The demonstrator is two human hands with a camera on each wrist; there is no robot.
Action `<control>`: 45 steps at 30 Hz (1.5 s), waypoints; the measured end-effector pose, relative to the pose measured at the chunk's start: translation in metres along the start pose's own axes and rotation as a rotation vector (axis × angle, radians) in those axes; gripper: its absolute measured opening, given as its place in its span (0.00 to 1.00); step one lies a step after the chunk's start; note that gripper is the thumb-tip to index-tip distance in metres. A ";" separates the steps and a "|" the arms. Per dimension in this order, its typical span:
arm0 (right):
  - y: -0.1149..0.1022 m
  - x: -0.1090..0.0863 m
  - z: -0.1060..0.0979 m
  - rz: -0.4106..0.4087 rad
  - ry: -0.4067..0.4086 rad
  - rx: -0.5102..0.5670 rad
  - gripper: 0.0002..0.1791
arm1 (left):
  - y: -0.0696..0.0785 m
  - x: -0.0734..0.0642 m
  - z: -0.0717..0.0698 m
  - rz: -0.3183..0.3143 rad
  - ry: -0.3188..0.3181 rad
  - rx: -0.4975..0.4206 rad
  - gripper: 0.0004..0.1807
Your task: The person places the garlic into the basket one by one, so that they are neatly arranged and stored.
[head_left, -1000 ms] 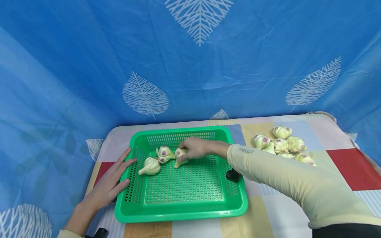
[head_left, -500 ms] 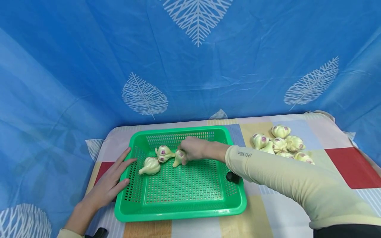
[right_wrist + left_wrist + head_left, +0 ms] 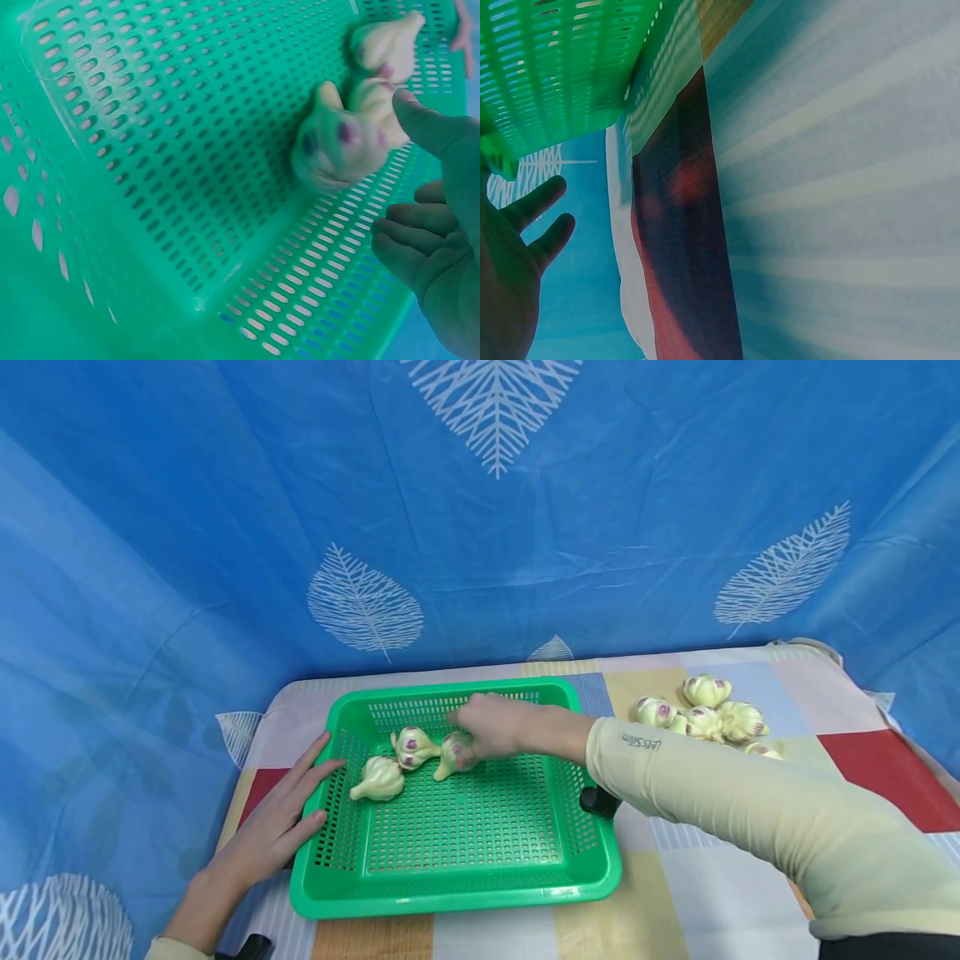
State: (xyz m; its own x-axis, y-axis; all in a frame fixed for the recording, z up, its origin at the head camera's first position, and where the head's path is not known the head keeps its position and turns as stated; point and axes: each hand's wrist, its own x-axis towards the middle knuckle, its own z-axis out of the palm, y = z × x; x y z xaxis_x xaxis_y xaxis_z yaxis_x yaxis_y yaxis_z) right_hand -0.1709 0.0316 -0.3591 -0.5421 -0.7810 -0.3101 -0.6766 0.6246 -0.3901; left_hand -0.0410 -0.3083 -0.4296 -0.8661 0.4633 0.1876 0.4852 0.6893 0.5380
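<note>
Your right hand (image 3: 491, 727) just let go of garlic bulb (image 3: 454, 756) (bit blurry up close), fingers (image 3: 420, 217) and thumb (image 3: 429, 127) wide. Bulb's in green basket (image 3: 457, 903), far half, right of another bulb (image 3: 414, 747); looks placed. Your left hand (image 3: 273, 822), straight-fingered, sits at left rim.

Basket (image 3: 450, 907): green, rectangular, slotted walls and floor, broad solid rim, set level with mouth upward. Inside, in far left part, three cream garlic bulbs lying over on floor, purple-blotched in places: left bulb (image 3: 381, 778), stem pointing left; middle bulb (image 3: 412, 748), stem toward its neighbour; right bulb (image 3: 455, 752), partly hidden, stem toward near left. Outside, well right of basket, pile (image 3: 705, 723) of similar bulbs, closely bunched, partly hidden.
</note>
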 end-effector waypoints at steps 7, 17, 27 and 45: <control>0.003 -0.021 -0.014 -0.086 0.078 -0.045 0.41 | -0.002 0.000 0.002 0.003 0.001 0.003 0.38; 0.009 -0.058 -0.015 -0.045 0.120 -0.217 0.52 | -0.003 -0.003 0.002 -0.004 0.010 0.015 0.39; 0.016 -0.103 0.010 -0.080 0.287 -0.209 0.51 | -0.003 -0.003 0.005 0.012 0.021 -0.002 0.38; 0.042 -0.180 0.098 0.018 0.571 -0.103 0.47 | 0.001 -0.002 0.003 0.016 0.016 -0.033 0.37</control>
State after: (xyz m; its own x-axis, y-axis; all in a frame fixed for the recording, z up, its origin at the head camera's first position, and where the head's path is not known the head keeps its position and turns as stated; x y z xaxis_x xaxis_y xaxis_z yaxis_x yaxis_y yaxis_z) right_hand -0.0524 0.1984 -0.4048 -0.7174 -0.6635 0.2123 -0.6944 0.6569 -0.2937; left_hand -0.0387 -0.3072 -0.4318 -0.8601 0.4651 0.2097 0.4953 0.6629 0.5614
